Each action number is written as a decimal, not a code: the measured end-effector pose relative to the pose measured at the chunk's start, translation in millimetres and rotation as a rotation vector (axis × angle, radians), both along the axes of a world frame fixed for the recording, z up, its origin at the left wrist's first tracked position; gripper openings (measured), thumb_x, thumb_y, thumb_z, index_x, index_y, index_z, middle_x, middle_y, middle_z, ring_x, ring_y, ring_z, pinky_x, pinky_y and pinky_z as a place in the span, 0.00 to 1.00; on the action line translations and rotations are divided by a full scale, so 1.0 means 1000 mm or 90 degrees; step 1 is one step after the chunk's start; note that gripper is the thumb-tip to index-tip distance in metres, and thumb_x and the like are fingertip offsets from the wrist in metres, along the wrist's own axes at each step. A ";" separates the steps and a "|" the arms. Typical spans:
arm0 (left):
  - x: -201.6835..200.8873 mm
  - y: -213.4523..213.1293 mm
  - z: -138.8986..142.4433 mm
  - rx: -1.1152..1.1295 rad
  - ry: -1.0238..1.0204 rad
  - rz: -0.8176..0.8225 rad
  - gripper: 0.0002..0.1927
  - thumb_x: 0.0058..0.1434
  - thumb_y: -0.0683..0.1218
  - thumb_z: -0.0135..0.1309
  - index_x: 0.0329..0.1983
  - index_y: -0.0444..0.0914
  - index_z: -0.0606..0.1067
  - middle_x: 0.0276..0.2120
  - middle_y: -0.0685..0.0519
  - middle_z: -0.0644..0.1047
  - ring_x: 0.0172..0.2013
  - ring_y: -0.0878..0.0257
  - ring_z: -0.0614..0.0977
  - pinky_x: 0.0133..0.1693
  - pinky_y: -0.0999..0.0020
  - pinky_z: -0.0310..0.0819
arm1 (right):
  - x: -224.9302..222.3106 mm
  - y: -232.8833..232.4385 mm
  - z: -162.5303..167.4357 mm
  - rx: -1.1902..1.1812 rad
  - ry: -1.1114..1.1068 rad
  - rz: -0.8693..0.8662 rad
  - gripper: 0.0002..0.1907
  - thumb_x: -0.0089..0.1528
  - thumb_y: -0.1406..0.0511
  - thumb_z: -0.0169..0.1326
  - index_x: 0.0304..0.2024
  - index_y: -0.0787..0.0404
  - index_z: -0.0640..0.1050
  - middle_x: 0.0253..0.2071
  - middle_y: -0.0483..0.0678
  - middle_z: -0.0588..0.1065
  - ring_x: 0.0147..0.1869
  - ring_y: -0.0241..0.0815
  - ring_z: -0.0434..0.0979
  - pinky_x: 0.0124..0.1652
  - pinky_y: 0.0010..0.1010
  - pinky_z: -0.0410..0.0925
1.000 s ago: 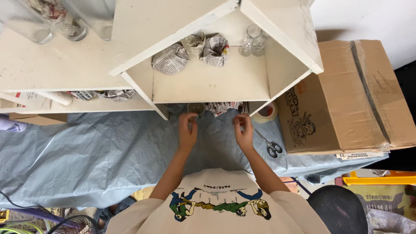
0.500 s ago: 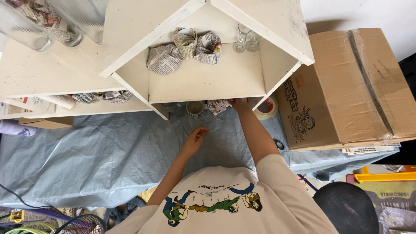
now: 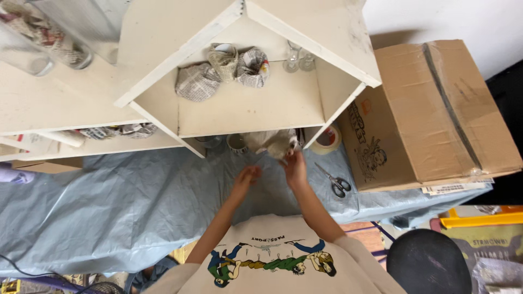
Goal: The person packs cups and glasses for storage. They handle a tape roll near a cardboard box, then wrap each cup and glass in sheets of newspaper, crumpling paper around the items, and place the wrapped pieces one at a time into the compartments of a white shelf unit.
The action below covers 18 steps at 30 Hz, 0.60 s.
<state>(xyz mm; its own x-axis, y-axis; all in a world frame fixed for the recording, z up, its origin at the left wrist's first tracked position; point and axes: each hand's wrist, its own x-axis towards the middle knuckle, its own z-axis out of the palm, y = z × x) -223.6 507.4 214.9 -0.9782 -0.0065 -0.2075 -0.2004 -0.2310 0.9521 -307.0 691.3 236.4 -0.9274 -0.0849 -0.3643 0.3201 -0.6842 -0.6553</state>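
Note:
My right hand [image 3: 296,163] reaches forward to the lower edge of a white shelf unit [image 3: 250,111] and grips the end of a crumpled newspaper-wrapped bundle [image 3: 268,142] that sits just under the shelf. Beside it, a little nearer to me, my left hand [image 3: 247,176] hovers over the blue sheet [image 3: 109,207] with curled fingers and nothing in it. A small cup [image 3: 237,144] stands to the left of the bundle.
On the shelf lie two newspaper-wrapped lumps [image 3: 196,81], a woven pouch [image 3: 222,57] and clear glass vases [image 3: 298,57]. A tape roll [image 3: 327,139] and scissors [image 3: 338,184] lie to the right, next to a large cardboard box [image 3: 436,114]. Glass jars [image 3: 32,49] stand top left.
Both hands were at the shelf's edge. The left hand drew back toward me; the right hand reached under the shelf and now holds the bundle at its front edge.

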 end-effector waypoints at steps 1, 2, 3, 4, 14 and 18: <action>-0.006 0.008 0.004 0.047 -0.071 0.006 0.22 0.71 0.59 0.46 0.58 0.41 0.74 0.54 0.51 0.79 0.55 0.59 0.81 0.51 0.61 0.78 | 0.016 0.007 -0.008 -0.019 0.015 0.017 0.18 0.72 0.51 0.40 0.54 0.54 0.71 0.51 0.44 0.74 0.59 0.45 0.72 0.58 0.52 0.64; -0.012 0.015 0.008 0.088 -0.112 0.016 0.22 0.68 0.58 0.49 0.59 0.43 0.71 0.55 0.52 0.78 0.55 0.58 0.80 0.49 0.58 0.79 | 0.030 0.014 -0.016 -0.039 0.029 0.034 0.18 0.71 0.51 0.40 0.53 0.54 0.72 0.51 0.45 0.75 0.59 0.46 0.74 0.59 0.52 0.64; -0.020 0.022 0.013 0.126 -0.148 0.027 0.23 0.64 0.58 0.51 0.59 0.46 0.69 0.56 0.53 0.76 0.56 0.56 0.79 0.48 0.55 0.80 | 0.038 0.021 -0.022 -0.073 0.050 0.059 0.18 0.74 0.52 0.40 0.54 0.56 0.72 0.50 0.46 0.74 0.61 0.49 0.74 0.60 0.55 0.65; -0.025 0.028 0.018 0.164 -0.182 0.037 0.25 0.61 0.57 0.53 0.60 0.49 0.66 0.56 0.54 0.75 0.57 0.54 0.78 0.46 0.51 0.81 | 0.045 0.030 -0.027 -0.108 0.075 0.084 0.18 0.76 0.53 0.41 0.55 0.58 0.72 0.48 0.48 0.73 0.63 0.51 0.74 0.62 0.57 0.66; -0.009 0.030 -0.003 0.131 -0.117 0.012 0.22 0.65 0.47 0.60 0.56 0.28 0.73 0.52 0.43 0.80 0.51 0.55 0.83 0.51 0.58 0.81 | 0.085 0.082 -0.031 -0.026 0.002 0.188 0.34 0.65 0.46 0.40 0.64 0.61 0.68 0.61 0.56 0.73 0.63 0.59 0.75 0.55 0.55 0.70; 0.011 0.027 -0.010 0.103 -0.127 -0.070 0.25 0.61 0.46 0.62 0.59 0.29 0.75 0.54 0.45 0.80 0.52 0.57 0.83 0.52 0.61 0.82 | 0.091 0.086 -0.017 0.084 -0.061 0.190 0.36 0.62 0.45 0.47 0.65 0.59 0.66 0.62 0.56 0.73 0.64 0.55 0.76 0.56 0.53 0.71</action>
